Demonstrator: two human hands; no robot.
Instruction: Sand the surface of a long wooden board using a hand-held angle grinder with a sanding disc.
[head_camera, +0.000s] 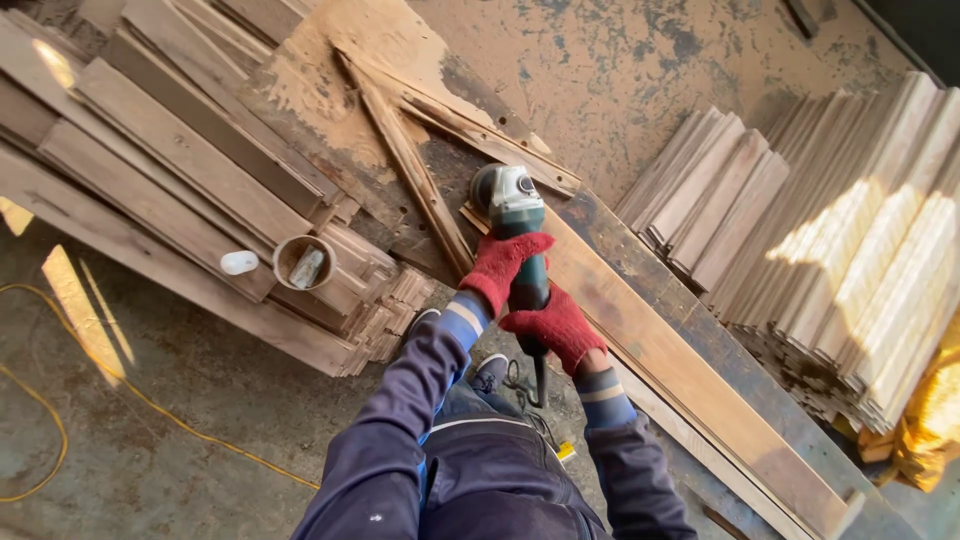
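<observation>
The green and grey handheld angle grinder (515, 225) sits with its round head pressed down on the near end of a long pale wooden plank (690, 380), which runs diagonally along a rough workbench (600, 215) dusted with sawdust. The tool's body is dark green, its top cap light grey, and a black cord trails from its rear toward the person's legs.

Both hands wear red knitted gloves. The left hand (503, 268) is wrapped around the front of the grinder's body, fingers curled tight over it. The right hand (553, 327) grips the rear handle just behind, fingers closed around it as well. The 2 hands are nearly touching along the tool.

To the left, on a pile of dark wooden boards (170, 160), stands a small round cardboard tube (303, 262), open at the top, with a pale object inside that I cannot make out. A small white cap (239, 263) lies just beside it.

On the right, a stack of thin light wooden slats (850, 250) lies partly in sunlight. A yellow cable (150, 400) loops across the concrete floor.
</observation>
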